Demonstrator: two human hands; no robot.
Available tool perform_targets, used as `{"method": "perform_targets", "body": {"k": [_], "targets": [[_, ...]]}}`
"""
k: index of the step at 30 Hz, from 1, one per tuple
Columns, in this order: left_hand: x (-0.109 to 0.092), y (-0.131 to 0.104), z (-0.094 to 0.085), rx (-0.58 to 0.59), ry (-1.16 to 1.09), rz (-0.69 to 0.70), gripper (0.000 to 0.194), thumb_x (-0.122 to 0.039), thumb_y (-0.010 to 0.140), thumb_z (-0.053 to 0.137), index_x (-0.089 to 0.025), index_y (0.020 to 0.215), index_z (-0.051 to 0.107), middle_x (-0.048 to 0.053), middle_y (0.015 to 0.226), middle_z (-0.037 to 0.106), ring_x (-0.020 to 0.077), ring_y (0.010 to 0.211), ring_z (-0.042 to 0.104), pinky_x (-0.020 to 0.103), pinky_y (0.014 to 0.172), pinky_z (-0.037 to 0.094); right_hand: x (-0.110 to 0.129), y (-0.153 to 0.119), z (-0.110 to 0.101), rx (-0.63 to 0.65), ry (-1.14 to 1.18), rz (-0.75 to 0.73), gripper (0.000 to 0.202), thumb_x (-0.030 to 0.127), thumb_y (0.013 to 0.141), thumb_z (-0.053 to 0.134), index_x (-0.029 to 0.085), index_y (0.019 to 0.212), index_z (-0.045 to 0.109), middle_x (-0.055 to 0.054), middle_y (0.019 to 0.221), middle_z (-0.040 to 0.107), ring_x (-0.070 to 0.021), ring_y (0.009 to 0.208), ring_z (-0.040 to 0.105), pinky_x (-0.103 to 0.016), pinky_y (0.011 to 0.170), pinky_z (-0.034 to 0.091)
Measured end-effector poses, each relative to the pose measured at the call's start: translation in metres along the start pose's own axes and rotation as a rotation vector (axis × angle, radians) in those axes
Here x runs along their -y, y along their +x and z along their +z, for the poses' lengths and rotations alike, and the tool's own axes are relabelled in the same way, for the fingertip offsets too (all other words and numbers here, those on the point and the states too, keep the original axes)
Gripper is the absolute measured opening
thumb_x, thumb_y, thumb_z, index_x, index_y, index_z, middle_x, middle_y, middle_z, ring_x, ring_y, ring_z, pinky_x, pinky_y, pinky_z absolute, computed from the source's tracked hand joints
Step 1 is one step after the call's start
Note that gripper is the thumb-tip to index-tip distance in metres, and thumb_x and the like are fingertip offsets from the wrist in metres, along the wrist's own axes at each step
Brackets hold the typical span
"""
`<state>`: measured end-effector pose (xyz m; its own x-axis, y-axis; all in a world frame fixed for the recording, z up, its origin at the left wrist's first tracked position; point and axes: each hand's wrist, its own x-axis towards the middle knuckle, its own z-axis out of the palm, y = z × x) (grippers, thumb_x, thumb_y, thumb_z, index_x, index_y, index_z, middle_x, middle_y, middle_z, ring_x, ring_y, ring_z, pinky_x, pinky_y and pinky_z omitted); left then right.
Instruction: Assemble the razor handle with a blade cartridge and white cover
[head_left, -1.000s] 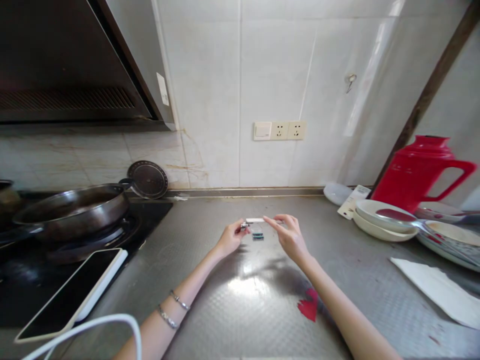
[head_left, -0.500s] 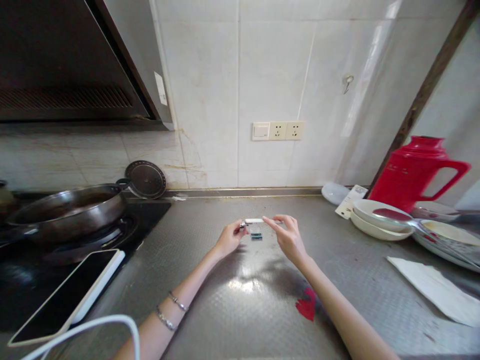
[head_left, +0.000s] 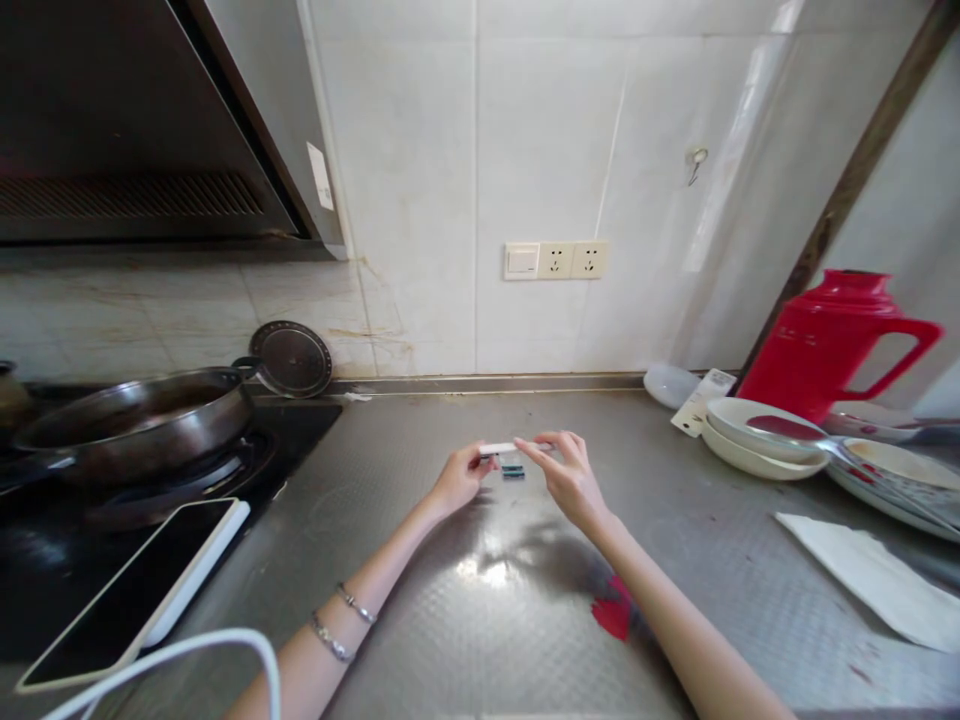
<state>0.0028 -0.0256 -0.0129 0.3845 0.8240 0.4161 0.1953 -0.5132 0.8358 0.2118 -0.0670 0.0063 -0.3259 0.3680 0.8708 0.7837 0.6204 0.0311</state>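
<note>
Above the far middle of the counter, my left hand (head_left: 463,474) pinches the left end of a slim white object (head_left: 496,449), whose exact kind I cannot make out. My right hand (head_left: 571,480) has its fingertips closed at the other end of it, the fingers pointing left. A pale sliver shows between the right fingers, too small to name. Just below the held object, a pair of small dark green sticks that look like batteries (head_left: 513,472) lie side by side on the metal counter (head_left: 420,640).
At left a steel pan (head_left: 142,425) stands on the black stove, with a phone (head_left: 135,590) and white cable (head_left: 259,645) nearer. Stacked bowls (head_left: 761,450), a red thermos (head_left: 825,340) and white paper (head_left: 870,575) are at right. A red patch (head_left: 611,615) lies by my right forearm.
The white object has shifted slightly left, further over my left fingers, and its metallic left end no longer shows. My right fingertips have moved a little left along with it.
</note>
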Motion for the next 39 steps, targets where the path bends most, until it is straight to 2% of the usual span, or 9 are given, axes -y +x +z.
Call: {"method": "perform_targets", "body": {"k": [5,11,17,22,27,33,39], "targets": [[0.001,0.0,0.0,0.01,0.002,0.002,0.019,-0.028,0.082,0.054,-0.015,0.093,0.063,0.004,0.077,0.066,0.0151,0.074,0.06,0.024,0.07,0.045,-0.007,-0.002,-0.002,-0.005,-0.034,0.051,0.048,0.001,0.086,0.04,0.031,0.12,0.057,-0.007,0.095,0.053,-0.0167,0.089,0.05,-0.038,0.086,0.038],[0.001,0.0,0.002,0.021,0.031,0.024,0.018,-0.028,0.082,0.053,-0.014,0.087,0.064,0.004,0.076,0.065,0.0145,0.072,0.059,0.024,0.069,0.044,-0.005,-0.003,-0.001,0.006,-0.011,-0.011,0.052,0.0,0.086,0.039,0.033,0.123,0.054,-0.006,0.096,0.053,-0.0167,0.09,0.05,-0.039,0.088,0.037],[-0.004,-0.001,0.003,0.048,0.026,0.015,0.019,-0.025,0.082,0.054,-0.015,0.095,0.063,0.004,0.076,0.066,0.014,0.072,0.06,0.024,0.07,0.045,-0.01,-0.006,-0.001,0.003,-0.026,0.06,0.049,0.002,0.086,0.04,0.032,0.123,0.055,-0.007,0.096,0.053,-0.0172,0.089,0.05,-0.039,0.086,0.038],[-0.001,0.0,0.003,0.039,0.008,-0.003,0.017,-0.026,0.081,0.054,-0.014,0.087,0.064,0.005,0.077,0.066,0.0155,0.073,0.06,0.026,0.071,0.046,-0.003,-0.004,-0.001,0.011,0.009,-0.005,0.053,0.001,0.086,0.04,0.034,0.126,0.052,-0.006,0.096,0.053,-0.0171,0.091,0.05,-0.039,0.088,0.038],[-0.005,-0.001,0.002,0.054,0.025,0.019,0.021,-0.026,0.082,0.053,-0.016,0.098,0.063,0.003,0.078,0.066,0.0147,0.074,0.06,0.025,0.071,0.045,-0.007,-0.005,-0.001,-0.002,-0.017,0.038,0.05,0.003,0.086,0.041,0.033,0.124,0.053,-0.007,0.096,0.052,-0.017,0.09,0.049,-0.039,0.087,0.038],[-0.006,-0.001,0.0,0.028,0.053,0.002,0.019,-0.031,0.082,0.054,-0.014,0.08,0.062,0.003,0.074,0.064,0.0134,0.07,0.057,0.022,0.066,0.043,-0.004,-0.005,-0.001,0.011,-0.004,-0.013,0.054,0.001,0.085,0.039,0.034,0.125,0.052,-0.006,0.096,0.053,-0.017,0.09,0.05,-0.039,0.088,0.039],[-0.008,-0.001,-0.001,0.036,0.025,0.007,0.019,-0.031,0.083,0.054,-0.015,0.088,0.062,0.003,0.075,0.064,0.0136,0.07,0.057,0.024,0.068,0.043,-0.007,-0.005,-0.003,-0.012,-0.022,0.039,0.051,0.004,0.087,0.039,0.035,0.125,0.052,-0.006,0.095,0.054,-0.0169,0.088,0.051,-0.04,0.087,0.039]]}}
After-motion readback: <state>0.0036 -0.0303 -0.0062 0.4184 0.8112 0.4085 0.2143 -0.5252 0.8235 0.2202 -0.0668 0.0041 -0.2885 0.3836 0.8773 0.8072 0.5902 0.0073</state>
